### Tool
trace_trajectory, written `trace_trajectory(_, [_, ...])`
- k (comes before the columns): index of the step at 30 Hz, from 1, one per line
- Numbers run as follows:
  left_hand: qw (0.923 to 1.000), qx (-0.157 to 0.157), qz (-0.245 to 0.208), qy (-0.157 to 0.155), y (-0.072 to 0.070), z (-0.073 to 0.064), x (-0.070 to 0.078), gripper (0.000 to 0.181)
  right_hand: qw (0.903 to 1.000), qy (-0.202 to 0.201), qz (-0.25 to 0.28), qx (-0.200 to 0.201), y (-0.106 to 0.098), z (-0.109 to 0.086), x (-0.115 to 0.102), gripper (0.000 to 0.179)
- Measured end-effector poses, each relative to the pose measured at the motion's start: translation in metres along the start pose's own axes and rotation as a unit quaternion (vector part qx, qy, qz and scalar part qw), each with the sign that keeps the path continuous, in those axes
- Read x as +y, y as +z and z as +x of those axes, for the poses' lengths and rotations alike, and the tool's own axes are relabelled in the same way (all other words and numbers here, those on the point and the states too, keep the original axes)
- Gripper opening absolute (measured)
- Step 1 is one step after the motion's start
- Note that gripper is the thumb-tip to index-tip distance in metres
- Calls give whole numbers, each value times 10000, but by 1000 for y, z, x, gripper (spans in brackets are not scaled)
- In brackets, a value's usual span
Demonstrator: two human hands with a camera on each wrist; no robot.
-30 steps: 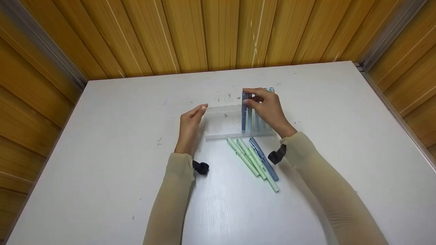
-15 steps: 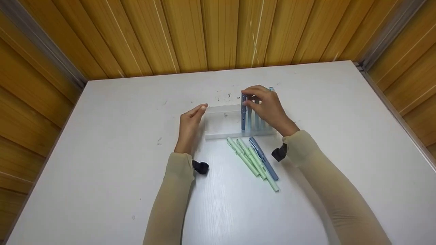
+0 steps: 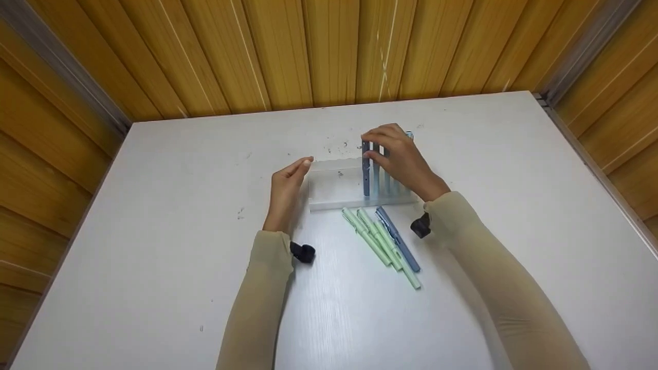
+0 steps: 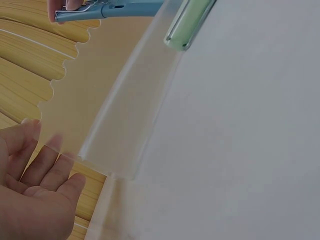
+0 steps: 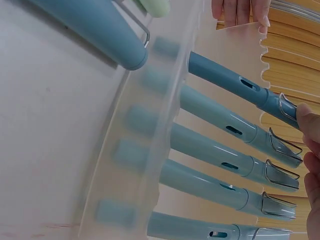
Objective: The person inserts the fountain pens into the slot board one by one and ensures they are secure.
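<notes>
A clear frosted pen stand [image 3: 334, 205] with a scalloped upper edge stands on the table. My left hand [image 3: 288, 192] pinches its upper left corner; in the left wrist view the fingers of that hand [image 4: 42, 185] lie along the edge. My right hand [image 3: 403, 159] pinches the capped end of a dark blue pen [image 3: 366, 174], upright in the stand with its lower end behind the front ledge [image 5: 135, 130]. Several lighter blue pens [image 5: 215, 152], metal clips on their caps, stand in a row to its right, partly hidden by my hand in the head view.
In front of the stand lie three light green pens [image 3: 370, 239] and a blue pen [image 3: 398, 239], side by side at a slant on the white table [image 3: 154, 246]. Yellow wood-look panels [image 3: 334, 51] rise behind the table's back edge.
My right hand has shifted slightly up and left, and the upper end of the dark blue pen has moved a little left with it. My left hand stays at the stand's corner.
</notes>
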State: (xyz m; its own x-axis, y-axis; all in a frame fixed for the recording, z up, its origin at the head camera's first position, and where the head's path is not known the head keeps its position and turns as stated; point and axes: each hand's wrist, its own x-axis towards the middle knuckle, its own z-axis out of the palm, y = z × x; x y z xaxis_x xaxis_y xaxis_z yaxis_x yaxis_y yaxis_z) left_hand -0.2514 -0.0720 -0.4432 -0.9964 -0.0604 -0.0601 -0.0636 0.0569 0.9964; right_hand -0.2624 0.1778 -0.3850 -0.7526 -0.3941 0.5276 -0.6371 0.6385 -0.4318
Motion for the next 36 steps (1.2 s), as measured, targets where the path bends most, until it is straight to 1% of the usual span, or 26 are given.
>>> trace_trajectory(4, [10000, 12, 9, 3, 0, 0, 1, 38, 9999, 75, -95, -87, 0, 2, 2, 34])
trace_trajectory(10, [10000, -27, -7, -73, 0, 0, 0, 39, 9990, 397, -82, -210, 1, 3, 3, 36])
trace_trajectory(15, [10000, 8, -25, -65, 0, 0, 0, 37, 9982, 544, -45, -246, 3, 4, 3, 36])
trace_trajectory(24, [9996, -130, -263, -33, 0, -1, 1, 38, 9983, 562, -97, -103, 3, 5, 3, 36])
trace_trajectory(29, [9998, -103, -190, -5, 0, -1, 1, 38, 9978, 639, -113, -134, 3, 6, 2, 37])
trace_trajectory(33, [9997, -117, -194, 21, -1, 0, 0, 38, 9967, 759, -171, -221, 3, 6, 1, 41])
trace_trajectory(36, [9997, -115, -204, 15, -1, 0, 0, 39, 9967, 761, -179, -201, 3, 6, 1, 44])
